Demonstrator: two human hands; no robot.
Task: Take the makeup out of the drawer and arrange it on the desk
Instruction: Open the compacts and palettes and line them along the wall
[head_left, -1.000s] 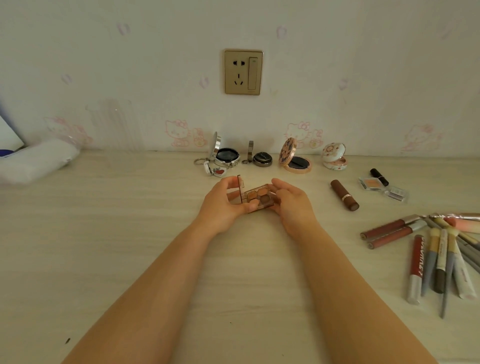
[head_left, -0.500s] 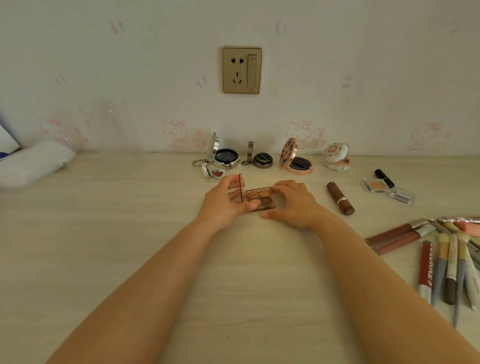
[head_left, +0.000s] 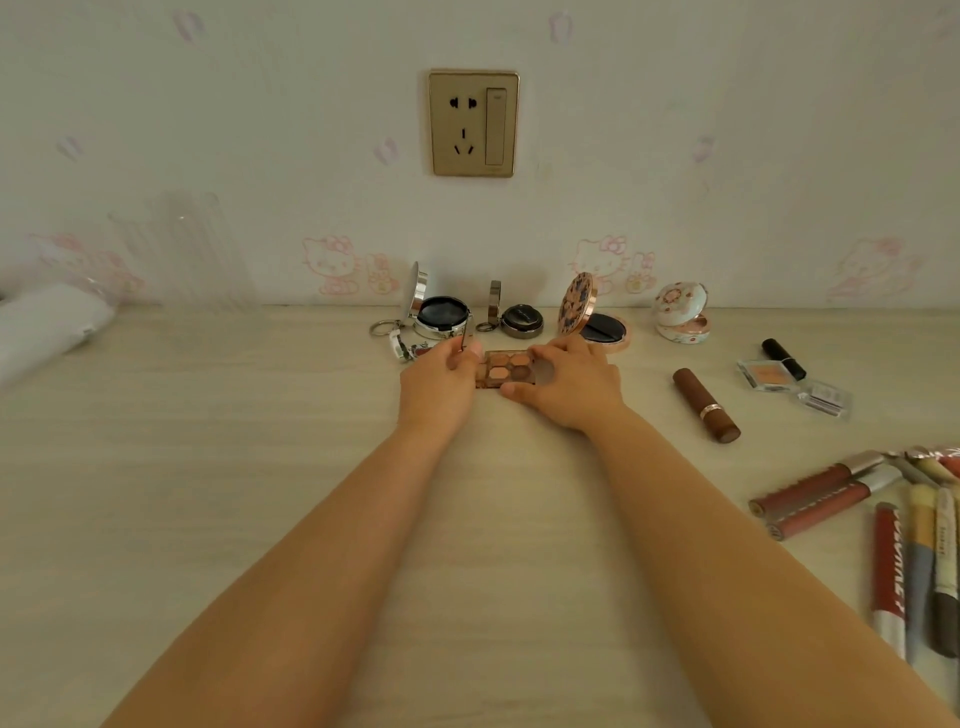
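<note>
An open eyeshadow palette (head_left: 506, 368) is gripped on the desk (head_left: 260, 467) by curled fingers of the left hand (head_left: 436, 387) and right hand (head_left: 569, 384).

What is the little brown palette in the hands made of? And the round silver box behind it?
The small brown eyeshadow palette, held by both the left hand and right hand, looks like see-through brown plastic; its lid stands thin and tinted. The round silver compact looks like shiny metal or chrome-coated plastic, since its rim gleams; which one, I cannot tell.
</note>
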